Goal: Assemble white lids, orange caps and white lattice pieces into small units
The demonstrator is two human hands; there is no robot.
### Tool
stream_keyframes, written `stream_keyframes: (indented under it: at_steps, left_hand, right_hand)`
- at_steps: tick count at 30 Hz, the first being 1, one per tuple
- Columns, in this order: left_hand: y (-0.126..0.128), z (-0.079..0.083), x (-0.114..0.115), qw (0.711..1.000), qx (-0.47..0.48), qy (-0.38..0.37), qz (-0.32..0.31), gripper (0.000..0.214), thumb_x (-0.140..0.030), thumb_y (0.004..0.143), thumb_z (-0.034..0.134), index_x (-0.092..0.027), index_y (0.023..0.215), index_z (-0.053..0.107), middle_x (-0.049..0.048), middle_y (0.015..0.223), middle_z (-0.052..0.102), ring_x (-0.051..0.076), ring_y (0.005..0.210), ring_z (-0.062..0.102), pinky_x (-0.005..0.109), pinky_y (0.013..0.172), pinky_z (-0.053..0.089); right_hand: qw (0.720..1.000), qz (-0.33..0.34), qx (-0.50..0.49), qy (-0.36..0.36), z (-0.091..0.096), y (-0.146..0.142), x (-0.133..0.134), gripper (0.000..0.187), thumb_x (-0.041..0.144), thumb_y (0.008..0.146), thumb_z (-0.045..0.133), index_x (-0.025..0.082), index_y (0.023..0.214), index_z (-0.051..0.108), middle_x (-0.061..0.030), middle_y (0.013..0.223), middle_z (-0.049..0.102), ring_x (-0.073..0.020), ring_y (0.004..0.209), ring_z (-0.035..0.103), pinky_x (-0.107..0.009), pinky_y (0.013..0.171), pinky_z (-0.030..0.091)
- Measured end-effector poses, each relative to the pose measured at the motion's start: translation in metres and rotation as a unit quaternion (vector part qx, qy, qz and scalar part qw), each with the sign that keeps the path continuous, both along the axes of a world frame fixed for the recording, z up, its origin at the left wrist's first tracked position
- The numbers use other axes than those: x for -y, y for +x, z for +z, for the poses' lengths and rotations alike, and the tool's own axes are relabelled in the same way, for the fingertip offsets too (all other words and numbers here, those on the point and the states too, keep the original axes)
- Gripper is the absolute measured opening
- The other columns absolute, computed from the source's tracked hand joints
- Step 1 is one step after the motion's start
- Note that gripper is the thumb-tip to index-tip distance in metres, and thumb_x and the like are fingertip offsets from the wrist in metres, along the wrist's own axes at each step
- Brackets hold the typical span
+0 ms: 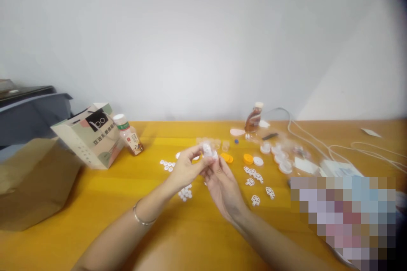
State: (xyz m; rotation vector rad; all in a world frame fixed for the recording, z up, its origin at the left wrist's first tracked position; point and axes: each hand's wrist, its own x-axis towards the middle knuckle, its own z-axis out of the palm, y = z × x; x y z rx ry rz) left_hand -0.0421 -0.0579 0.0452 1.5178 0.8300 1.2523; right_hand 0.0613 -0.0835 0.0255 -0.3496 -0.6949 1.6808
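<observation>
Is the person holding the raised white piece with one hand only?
No, the left hand and the right hand both grip the white piece between them.

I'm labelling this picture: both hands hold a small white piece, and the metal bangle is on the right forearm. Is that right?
Not quite: the head view shows the metal bangle on the left forearm, not the right. The left hand and right hand do hold a small white piece.

Diffuse light brightens the wall [190, 46], the hands [186, 167] look soft, and the right edge darkens.
</observation>
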Motion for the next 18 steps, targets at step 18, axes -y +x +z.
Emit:
stream_keyframes:
  at_steps: [18]
  left_hand:
    - [0.009,0.001,0.015,0.989,-0.084,0.106,0.065,0.019,-0.026,0.074,0.055,-0.014,0.089,0.058,0.0041,0.087,0.061,0.017,0.083,0.056,0.028,0.081,0.043]
  right_hand:
    - [0.998,-0.018,-0.019,-0.061,0.005,-0.010,0.011,0.022,0.041,0.080,0.043,0.026,0.090,0.055,0.0017,0.081,0.056,-0.0134,0.077,0.051,-0.022,0.062,0.042]
